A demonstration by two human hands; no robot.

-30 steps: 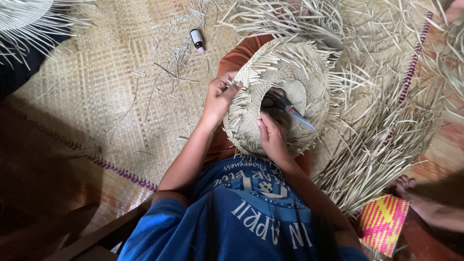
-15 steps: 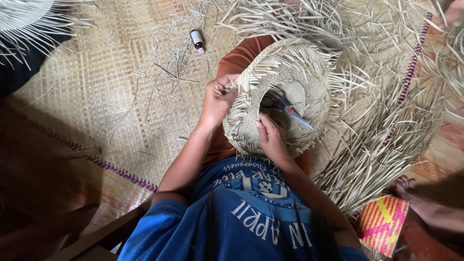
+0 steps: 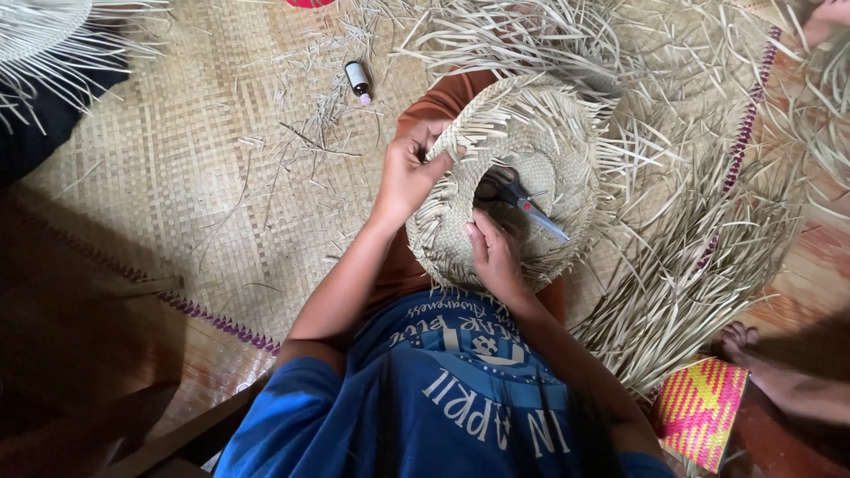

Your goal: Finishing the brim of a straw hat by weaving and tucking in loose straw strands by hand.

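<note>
Loosely fringed and pale, the straw hat (image 3: 531,177) sits pinched between my left hand (image 3: 409,173) and right hand (image 3: 492,252), both clamped on its brim.

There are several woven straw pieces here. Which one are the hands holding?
The round straw hat on the lap, with scissors lying inside it. The left hand grips its fringed rim; the right hand presses its near edge. The other woven piece lies untouched at top left.
</note>
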